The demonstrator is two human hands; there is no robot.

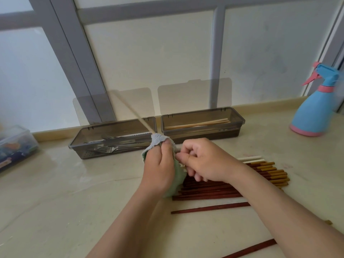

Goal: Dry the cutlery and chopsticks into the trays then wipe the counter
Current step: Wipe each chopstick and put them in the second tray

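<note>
My left hand (160, 164) grips a green and grey cloth (158, 139) wrapped around a pale chopstick (134, 110) that sticks up and to the left. My right hand (202, 161) pinches the chopstick's near end beside the cloth. Under my right hand lies a pile of dark red chopsticks (210, 190) with yellow-tipped ends (273, 174). Two smoky trays stand behind with lids up. The left tray (78, 148) holds forks and other cutlery (111, 144). The right tray (240, 123) holds a few pale chopsticks (197, 125).
A blue and pink spray bottle (314, 108) stands at the far right. A clear plastic box (14, 146) with colourful contents sits at the left edge. Single red chopsticks (210, 208) lie nearer me on the beige counter (65, 192). A window wall closes the back.
</note>
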